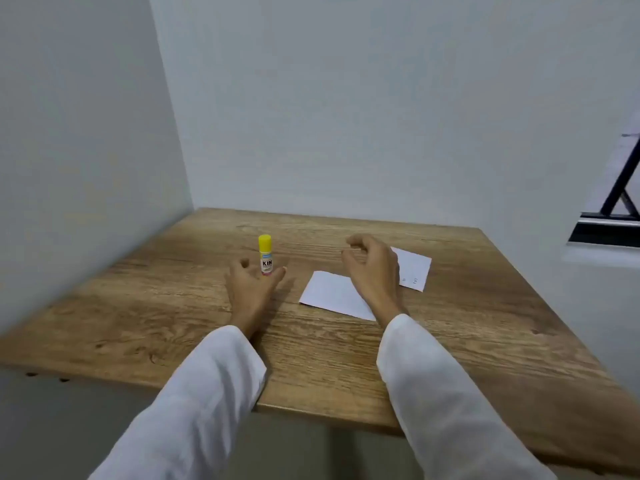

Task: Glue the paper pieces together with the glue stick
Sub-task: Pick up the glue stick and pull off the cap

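Note:
A glue stick (265, 254) with a yellow cap stands upright on the wooden table (173, 306). My left hand (251, 289) lies just in front of it, fingers spread to either side of its base, not gripping it. Two white paper pieces lie to the right: a near paper (332, 294) and a far paper (414, 268) with small print. My right hand (372, 268) hovers above the papers with loosely curled fingers, holding nothing, and hides part of each sheet.
White walls close off the table's left and back sides. A dark-framed window (609, 216) sits at the right. The table's front edge runs diagonally under my white sleeves.

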